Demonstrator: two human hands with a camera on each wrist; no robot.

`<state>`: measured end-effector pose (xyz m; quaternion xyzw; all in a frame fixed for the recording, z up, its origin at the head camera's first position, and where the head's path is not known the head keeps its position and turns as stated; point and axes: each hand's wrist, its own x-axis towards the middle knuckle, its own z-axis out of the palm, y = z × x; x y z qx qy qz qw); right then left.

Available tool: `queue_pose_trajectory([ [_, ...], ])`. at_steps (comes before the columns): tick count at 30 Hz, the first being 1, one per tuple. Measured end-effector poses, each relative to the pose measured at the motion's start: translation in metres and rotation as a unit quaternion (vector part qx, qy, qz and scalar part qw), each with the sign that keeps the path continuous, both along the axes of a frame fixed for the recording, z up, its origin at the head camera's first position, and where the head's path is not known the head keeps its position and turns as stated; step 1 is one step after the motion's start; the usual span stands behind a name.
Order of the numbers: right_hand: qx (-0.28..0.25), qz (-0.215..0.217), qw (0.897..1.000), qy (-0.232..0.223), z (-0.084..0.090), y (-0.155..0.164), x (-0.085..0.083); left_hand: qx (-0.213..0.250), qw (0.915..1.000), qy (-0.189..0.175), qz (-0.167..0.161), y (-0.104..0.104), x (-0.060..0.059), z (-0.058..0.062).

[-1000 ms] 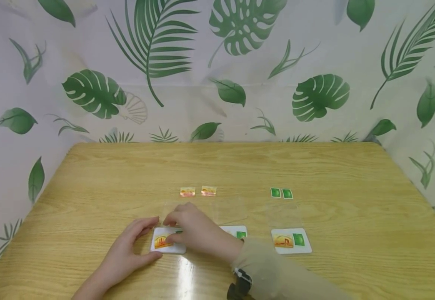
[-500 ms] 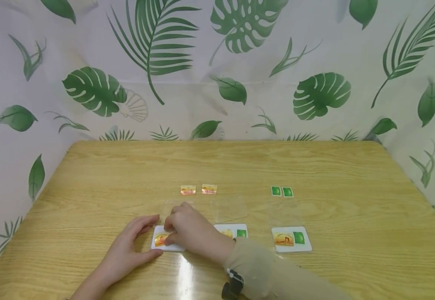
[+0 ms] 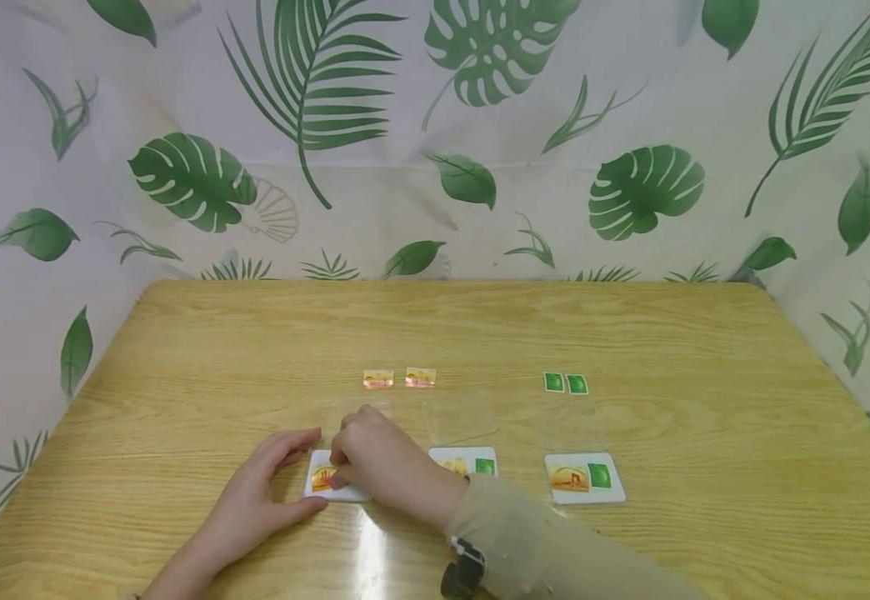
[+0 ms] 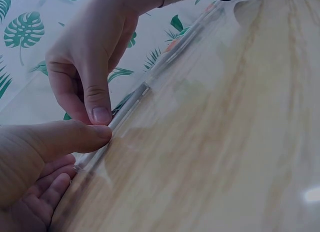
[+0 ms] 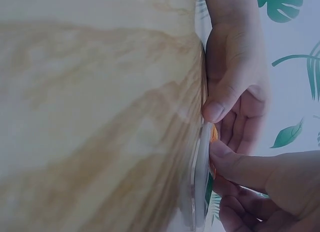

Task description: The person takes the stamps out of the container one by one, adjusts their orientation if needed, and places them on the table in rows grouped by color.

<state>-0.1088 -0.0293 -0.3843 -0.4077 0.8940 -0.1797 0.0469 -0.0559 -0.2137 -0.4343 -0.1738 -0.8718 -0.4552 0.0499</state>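
Observation:
A white card [image 3: 349, 493] with rounded corners lies on the table, bearing a small orange picture stamp [image 3: 323, 477]. My left hand [image 3: 258, 492] holds the card's left end, thumb on the near edge and fingers at the far edge. My right hand [image 3: 386, 462] comes over the card, its thumb and forefinger pinching at the orange stamp; the fingers cover the card's right part. In the right wrist view, a bit of green stamp [image 5: 209, 191] shows beside the orange stamp [image 5: 214, 134]. The card [image 5: 201, 177] is seen edge-on there, flat on the tabletop.
Two more white cards, a middle one [image 3: 441, 454] partly behind the right wrist and a right one [image 3: 561, 497], bear orange and green stamps. Clear plastic sleeves [image 3: 459, 419] lie beyond them. Farther back are two orange stamps [image 3: 378, 380] and two green stamps [image 3: 553, 382].
My right hand has shifted slightly left over the orange stamp and hides more of it and the green one. The left hand keeps its hold on the card.

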Motion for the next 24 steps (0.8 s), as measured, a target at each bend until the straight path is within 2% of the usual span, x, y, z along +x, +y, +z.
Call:
queue_pose_trajectory([
  [8, 0.013, -0.006, 0.999, -0.030, 0.0029, -0.0025, -0.0010, -0.006, 1.0000, -0.005, 0.001, -0.0002, 0.0008, 0.0024],
  [13, 0.015, -0.008, 0.999, -0.032, 0.0041, -0.0032, -0.0012, -0.008, 1.0000, -0.004, 0.001, -0.0002, 0.0016, 0.0046],
  [18, 0.007, -0.007, 0.999, -0.032, 0.0057, -0.0027, -0.0015, -0.010, 0.9999, -0.003, 0.002, -0.0006, 0.0019, 0.0041],
  [24, -0.012, -0.024, 0.998, -0.059, 0.0092, 0.0005, -0.0053, -0.009, 1.0000, 0.002, -0.001, -0.0010, 0.0017, 0.0033],
])
